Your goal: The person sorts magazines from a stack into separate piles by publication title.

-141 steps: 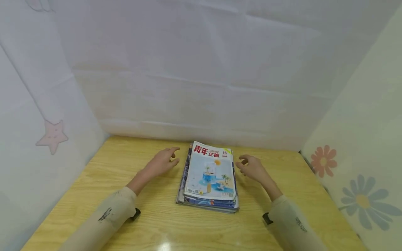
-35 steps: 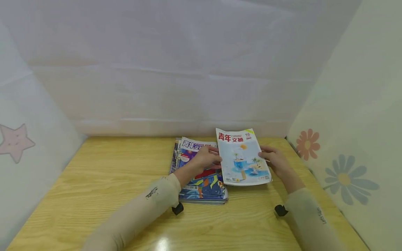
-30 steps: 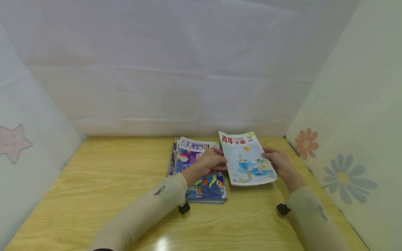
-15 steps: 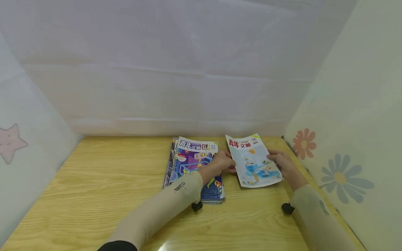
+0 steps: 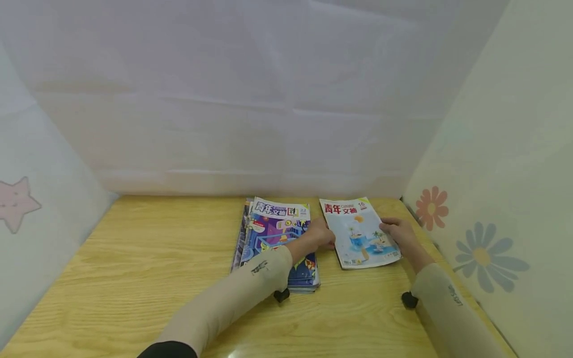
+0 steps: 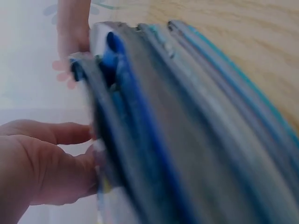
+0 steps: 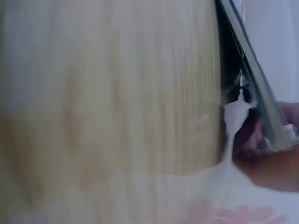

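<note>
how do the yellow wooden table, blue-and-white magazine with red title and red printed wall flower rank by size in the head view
Largest to smallest:
1. yellow wooden table
2. blue-and-white magazine
3. red wall flower

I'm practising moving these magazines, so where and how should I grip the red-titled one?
Probably best pinched midway along both long edges, one hand from each side: the red-titled magazine is thin and broad, and the left hand and right hand sit at those edges.
</note>
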Demonstrator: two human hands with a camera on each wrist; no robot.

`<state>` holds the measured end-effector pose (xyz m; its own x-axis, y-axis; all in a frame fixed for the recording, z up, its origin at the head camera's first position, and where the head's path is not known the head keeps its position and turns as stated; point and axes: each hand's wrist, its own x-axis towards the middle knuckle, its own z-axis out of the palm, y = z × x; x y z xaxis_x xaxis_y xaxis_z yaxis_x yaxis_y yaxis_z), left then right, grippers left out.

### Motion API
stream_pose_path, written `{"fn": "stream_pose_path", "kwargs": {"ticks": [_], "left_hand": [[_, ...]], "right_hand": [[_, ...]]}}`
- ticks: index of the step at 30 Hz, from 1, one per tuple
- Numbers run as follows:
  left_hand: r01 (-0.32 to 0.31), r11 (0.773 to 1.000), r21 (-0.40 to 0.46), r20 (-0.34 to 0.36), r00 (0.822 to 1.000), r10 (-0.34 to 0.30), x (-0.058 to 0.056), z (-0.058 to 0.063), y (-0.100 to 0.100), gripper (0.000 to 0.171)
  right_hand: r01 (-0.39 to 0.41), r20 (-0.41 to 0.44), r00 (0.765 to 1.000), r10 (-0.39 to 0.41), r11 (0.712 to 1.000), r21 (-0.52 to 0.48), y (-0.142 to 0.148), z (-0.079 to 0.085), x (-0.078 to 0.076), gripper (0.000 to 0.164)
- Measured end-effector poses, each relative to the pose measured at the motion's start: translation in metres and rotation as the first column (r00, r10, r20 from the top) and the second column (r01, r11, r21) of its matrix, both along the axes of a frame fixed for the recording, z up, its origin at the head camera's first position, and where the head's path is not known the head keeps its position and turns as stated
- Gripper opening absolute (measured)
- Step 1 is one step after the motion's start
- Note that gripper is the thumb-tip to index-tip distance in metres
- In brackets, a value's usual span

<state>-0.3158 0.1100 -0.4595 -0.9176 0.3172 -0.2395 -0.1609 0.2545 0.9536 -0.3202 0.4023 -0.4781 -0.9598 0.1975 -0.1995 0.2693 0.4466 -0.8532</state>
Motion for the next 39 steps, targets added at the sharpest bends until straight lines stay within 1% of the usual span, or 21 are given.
{"fn": "stream_pose_path", "kwargs": {"ticks": [1,2,3,4,5,6,7,8,10,12,14,16,19,22,24,27,29,31,34,36,39], "left_hand": [[0.024,0.999,-0.042,-0.015,1.0,-0.025,-0.001,0.001,-0.002,0.019],[0.049,0.996,-0.08,-0.027,0.998,-0.051,-0.002,0.003,-0.004,0.021],[0.077,0.989,-0.123,-0.036,0.996,-0.082,-0.003,0.004,-0.006,0.023],[0.103,0.981,-0.164,-0.042,0.993,-0.111,-0.004,0.006,-0.01,0.029],[0.131,0.971,-0.202,-0.048,0.989,-0.143,-0.005,0.007,-0.014,0.037],[0.155,0.965,-0.212,-0.043,0.985,-0.168,-0.005,0.008,-0.017,0.046],[0.181,0.96,-0.215,-0.033,0.981,-0.192,-0.005,0.009,-0.021,0.051],[0.204,0.959,-0.197,-0.022,0.977,-0.213,-0.005,0.01,-0.024,0.055],[0.243,0.953,-0.183,-0.031,0.967,-0.253,-0.005,0.011,-0.032,0.056],[0.269,0.95,-0.162,-0.057,0.958,-0.281,-0.004,0.015,-0.041,0.052],[0.275,0.946,-0.173,-0.116,0.948,-0.297,-0.002,0.019,-0.052,0.047],[0.262,0.944,-0.2,-0.183,0.936,-0.299,0.002,0.025,-0.063,0.043],[0.227,0.95,-0.215,-0.271,0.92,-0.282,0.009,0.034,-0.081,0.04],[0.188,0.956,-0.225,-0.333,0.907,-0.257,0.016,0.039,-0.097,0.038],[0.17,0.963,-0.21,-0.349,0.907,-0.237,0.022,0.039,-0.106,0.035],[0.159,0.969,-0.188,-0.345,0.913,-0.217,0.032,0.038,-0.119,0.033],[0.147,0.973,-0.181,-0.353,0.913,-0.203,0.038,0.038,-0.127,0.033],[0.132,0.972,-0.195,-0.368,0.909,-0.197,0.043,0.039,-0.136,0.033],[0.105,0.971,-0.215,-0.401,0.897,-0.185,0.047,0.04,-0.148,0.034],[0.085,0.971,-0.224,-0.413,0.894,-0.174,0.048,0.039,-0.155,0.034],[0.053,0.974,-0.221,-0.434,0.889,-0.147,0.048,0.038,-0.165,0.032]], "right_hand": [[-0.021,-0.01,1.0,0.021,0.998,0.066,-0.001,0.001,0.001,0.05],[-0.048,-0.02,0.998,0.051,0.988,0.145,-0.003,0.003,0.003,0.05],[-0.071,-0.023,0.997,0.078,0.972,0.226,-0.006,0.005,0.005,0.049],[-0.097,-0.024,0.994,0.11,0.946,0.308,-0.011,0.009,0.006,0.049],[-0.121,-0.024,0.99,0.142,0.912,0.392,-0.015,0.012,0.008,0.048],[-0.138,-0.02,0.986,0.165,0.883,0.449,-0.021,0.016,0.009,0.049],[-0.15,-0.014,0.983,0.181,0.856,0.495,-0.026,0.02,0.01,0.049],[-0.158,-0.007,0.982,0.191,0.831,0.534,-0.031,0.025,0.011,0.05],[-0.162,0.003,0.981,0.196,0.801,0.577,-0.04,0.034,0.012,0.051],[-0.173,0.005,0.977,0.212,0.785,0.595,-0.048,0.041,0.013,0.052],[-0.193,0.008,0.972,0.235,0.777,0.599,-0.058,0.048,0.014,0.053],[-0.215,0.01,0.965,0.261,0.774,0.596,-0.068,0.055,0.016,0.054],[-0.242,0.007,0.956,0.294,0.772,0.589,-0.083,0.066,0.02,0.053],[-0.258,-0.027,0.943,0.333,0.778,0.573,-0.097,0.072,0.024,0.05],[-0.266,-0.057,0.932,0.357,0.784,0.56,-0.104,0.071,0.028,0.047],[-0.283,-0.099,0.916,0.39,0.799,0.531,-0.109,0.064,0.034,0.044],[-0.302,-0.105,0.911,0.4,0.816,0.493,-0.114,0.06,0.036,0.043],[-0.322,-0.107,0.907,0.408,0.833,0.449,-0.119,0.055,0.037,0.042],[-0.351,-0.108,0.903,0.416,0.858,0.374,-0.13,0.053,0.037,0.04],[-0.363,-0.126,0.898,0.421,0.871,0.331,-0.137,0.053,0.037,0.038],[-0.378,-0.147,0.892,0.428,0.883,0.278,-0.147,0.053,0.036,0.035]]}}
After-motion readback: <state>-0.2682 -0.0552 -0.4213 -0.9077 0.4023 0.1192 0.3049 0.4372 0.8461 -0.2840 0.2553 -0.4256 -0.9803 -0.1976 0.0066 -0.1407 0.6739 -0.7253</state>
